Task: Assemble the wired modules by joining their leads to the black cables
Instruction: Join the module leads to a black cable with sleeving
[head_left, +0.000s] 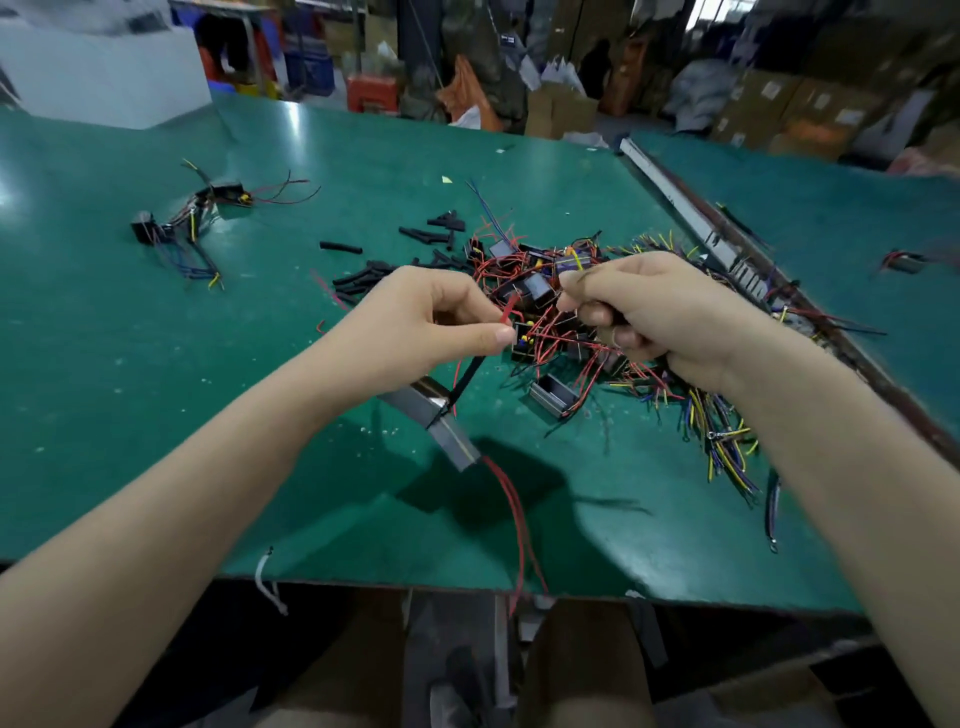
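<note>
Your left hand (415, 322) pinches a red lead (509, 306); its module (441, 421) hangs at 6 o'clock. Your right hand (654, 317) curls around black cables (618, 322).

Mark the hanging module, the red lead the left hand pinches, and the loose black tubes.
hanging module (451, 435): head view, its grey side face
red lead (510, 307): head view, tip above the left thumb
black tubes (340, 247): head view, middle of one lone tube

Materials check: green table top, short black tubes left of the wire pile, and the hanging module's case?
Table top: looks like a smooth green rubber or vinyl mat, semi-gloss; it mirrors the lights and shows scuffs.
Black tubes: matte, likely soft plastic sleeving, perhaps heat-shrink.
Module hanging below the left hand: dark case with a bright sheen, metal or glossy plastic; cannot tell.
</note>
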